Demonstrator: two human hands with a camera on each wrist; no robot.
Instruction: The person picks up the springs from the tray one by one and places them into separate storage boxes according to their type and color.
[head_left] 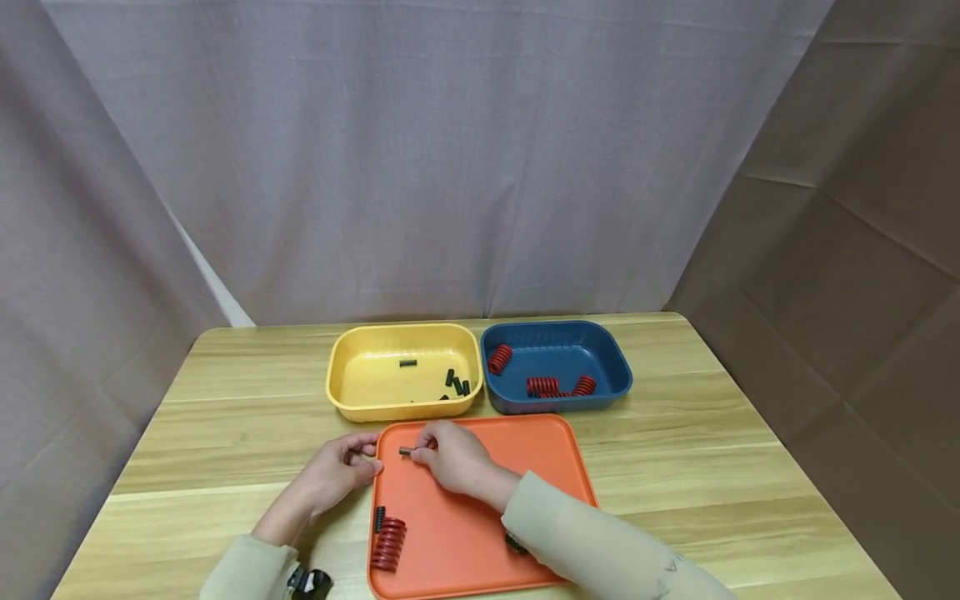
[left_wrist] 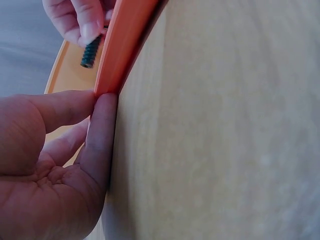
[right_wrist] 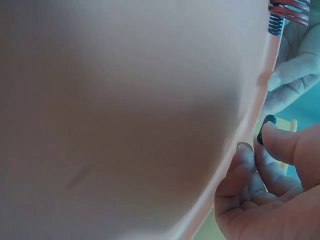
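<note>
Over the upper left part of the orange tray (head_left: 465, 517), my right hand (head_left: 453, 458) pinches a small dark spring (head_left: 406, 451) between thumb and fingertips. The spring's coils (left_wrist: 90, 52) stick out past the fingers in the left wrist view. My left hand (head_left: 333, 475) holds the tray's left rim near its upper corner, fingers at the edge (left_wrist: 107, 82). Lower on the tray's left side lie a large red spring (head_left: 388, 544) and a small dark spring (head_left: 379, 518) against the rim. Another dark piece (head_left: 515, 544) is partly hidden by the right sleeve.
Behind the tray stands a yellow bin (head_left: 352, 412) with several small dark springs (head_left: 458, 386). Beside it on the right, a blue bin (head_left: 622, 382) contains several red springs (head_left: 542, 385). All rest on a wooden table (head_left: 675, 467), with curtains behind.
</note>
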